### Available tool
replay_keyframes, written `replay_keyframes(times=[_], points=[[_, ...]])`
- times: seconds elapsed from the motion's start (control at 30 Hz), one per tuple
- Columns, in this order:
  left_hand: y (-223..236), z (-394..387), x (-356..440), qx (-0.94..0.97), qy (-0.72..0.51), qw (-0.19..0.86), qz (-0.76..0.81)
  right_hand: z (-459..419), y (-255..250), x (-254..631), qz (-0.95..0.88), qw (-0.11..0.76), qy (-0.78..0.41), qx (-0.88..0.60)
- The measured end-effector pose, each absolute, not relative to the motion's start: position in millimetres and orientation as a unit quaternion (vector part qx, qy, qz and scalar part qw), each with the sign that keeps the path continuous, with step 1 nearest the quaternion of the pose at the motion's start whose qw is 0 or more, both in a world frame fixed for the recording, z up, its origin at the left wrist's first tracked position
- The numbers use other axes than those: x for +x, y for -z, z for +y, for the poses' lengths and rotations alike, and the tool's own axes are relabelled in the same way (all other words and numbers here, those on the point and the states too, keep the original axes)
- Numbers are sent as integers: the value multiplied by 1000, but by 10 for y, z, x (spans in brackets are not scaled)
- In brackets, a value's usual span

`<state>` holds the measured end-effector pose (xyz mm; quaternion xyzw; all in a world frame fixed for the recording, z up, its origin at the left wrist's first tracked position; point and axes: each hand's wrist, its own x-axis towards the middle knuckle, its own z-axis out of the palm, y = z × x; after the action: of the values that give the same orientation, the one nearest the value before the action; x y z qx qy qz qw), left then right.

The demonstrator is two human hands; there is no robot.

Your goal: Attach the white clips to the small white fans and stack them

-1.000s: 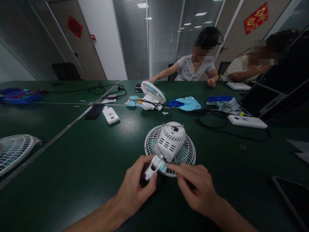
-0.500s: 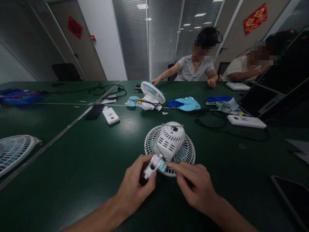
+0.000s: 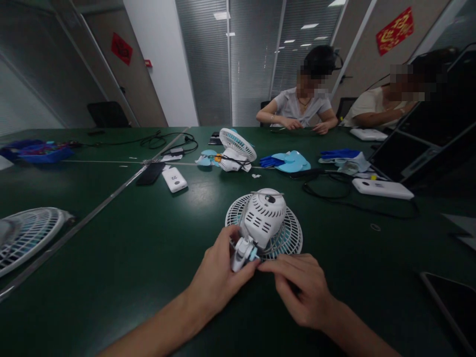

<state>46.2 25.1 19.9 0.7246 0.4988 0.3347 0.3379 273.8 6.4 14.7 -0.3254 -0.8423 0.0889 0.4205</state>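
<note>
- The number "22" is on the white oblong device (image 3: 174, 180) at left, mid-distance.
- Gold Chinese characters, too blurred to read surely, mark the red paper (image 3: 394, 30) at far right.
- A dark character, illegible, is on the red diamond sheet (image 3: 121, 48) on the far-left door (image 3: 139, 101).
- Marks on the right-hand white device (image 3: 383, 188) are unreadable.

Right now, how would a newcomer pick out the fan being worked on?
On the dark green table, look at the near middle of the view. There a white fan lies grille-down, its rounded, slotted housing on top. Unlike the fan farther back and the one cut off at the left edge, it has the left grip on its bracket.
</note>
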Motion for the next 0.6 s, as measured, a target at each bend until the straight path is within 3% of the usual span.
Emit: replay_keyframes(times=[0.47,0.6], points=[[-425,413,-5,733,-303,282,540,89,-126,2804,-834,429,-84,-337],[-400,150,-545,703,-284,202,620,95,-104,2820,-836,418,-87,-345]])
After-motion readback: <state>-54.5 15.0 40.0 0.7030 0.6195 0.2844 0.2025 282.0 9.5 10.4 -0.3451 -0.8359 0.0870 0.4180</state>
